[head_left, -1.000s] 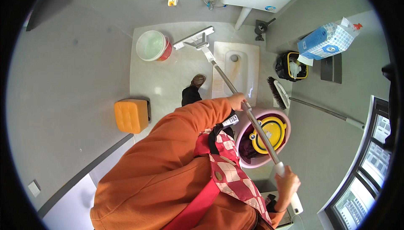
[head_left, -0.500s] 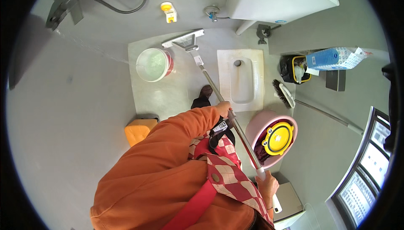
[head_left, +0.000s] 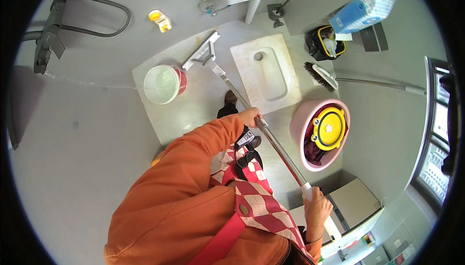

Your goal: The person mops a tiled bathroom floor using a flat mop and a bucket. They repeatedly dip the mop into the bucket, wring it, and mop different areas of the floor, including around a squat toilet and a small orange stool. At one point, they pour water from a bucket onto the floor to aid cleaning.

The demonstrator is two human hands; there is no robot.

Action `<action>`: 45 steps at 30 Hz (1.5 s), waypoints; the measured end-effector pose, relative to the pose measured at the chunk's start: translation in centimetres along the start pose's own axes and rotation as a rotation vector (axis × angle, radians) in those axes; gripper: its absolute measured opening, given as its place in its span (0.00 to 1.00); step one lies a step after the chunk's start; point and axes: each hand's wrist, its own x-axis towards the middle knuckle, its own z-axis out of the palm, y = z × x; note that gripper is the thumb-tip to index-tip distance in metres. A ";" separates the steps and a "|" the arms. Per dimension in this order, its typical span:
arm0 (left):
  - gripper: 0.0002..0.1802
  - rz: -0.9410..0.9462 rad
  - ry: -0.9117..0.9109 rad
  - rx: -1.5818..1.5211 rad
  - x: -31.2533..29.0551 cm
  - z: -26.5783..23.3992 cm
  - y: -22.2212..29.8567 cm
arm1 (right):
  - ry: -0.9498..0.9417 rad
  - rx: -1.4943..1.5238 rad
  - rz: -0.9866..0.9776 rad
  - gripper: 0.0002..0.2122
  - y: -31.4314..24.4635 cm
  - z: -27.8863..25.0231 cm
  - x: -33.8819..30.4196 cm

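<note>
Your left hand (head_left: pixel 250 117) was stretched forward on a bent, orange-sleeved arm and was clenched around the middle of the long metal-handled floor squeegee (head_left: pixel 242 101), knuckles up over the shaft. Your right hand (head_left: pixel 317 207) sat low and close to your body, grasping the white grip at the near end of the same handle, so both hands held one tool, well apart along its length. The squeegee's long axis ran diagonally, from your right hand up and away past your left hand toward the far left, and its flat grey blade (head_left: pixel 201 50) lay crosswise on the pale tiled floor (head_left: pixel 193 115) well ahead of your left hand. To the left of that blade, and ahead-left of your left hand, stood a round red bucket with a pale green inside (head_left: pixel 163 84). Just to the right of the shaft, ahead of your left hand, lay the white ceramic squat toilet pan (head_left: pixel 265 71). To the right of your left hand, and beyond your right hand, sat a pink plastic basin holding a yellow round object (head_left: pixel 319 134). Farther right of the pan rested a dark-bristled brush with a long handle (head_left: pixel 320 75).
</note>
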 end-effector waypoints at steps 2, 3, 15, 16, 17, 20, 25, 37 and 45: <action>0.03 0.011 -0.079 -0.003 1.5 1.9 -3.2 | 0.080 0.011 0.014 0.16 2.3 0.7 -2.1; 0.04 0.013 -0.108 0.087 2.4 3.1 -5.3 | 0.047 0.032 0.049 0.16 3.6 1.3 -3.4; 0.03 -0.096 -0.118 0.213 6.6 15.8 -27.1 | 0.122 -0.056 0.314 0.14 19.0 9.1 -16.9; 0.02 -0.109 -0.061 0.123 6.7 16.4 -27.3 | 0.085 -0.042 0.329 0.13 19.8 9.2 -17.0; 0.02 -0.090 -0.132 0.116 6.8 16.4 -27.0 | 0.171 -0.070 0.296 0.13 20.5 9.2 -16.6; 0.06 -0.114 -0.238 0.107 6.6 16.2 -22.7 | 0.285 -0.070 0.196 0.11 21.3 8.5 -13.2; 0.09 0.440 -0.355 1.291 5.5 15.3 -9.5 | 0.331 0.036 0.069 0.13 19.6 5.0 -1.8; 0.07 -0.210 0.132 0.112 12.1 23.8 -1.3 | 0.102 0.147 0.161 0.14 22.4 -4.0 9.0; 0.04 -0.306 0.139 0.446 7.4 28.3 -9.8 | -0.161 0.210 0.502 0.13 21.1 -3.9 1.6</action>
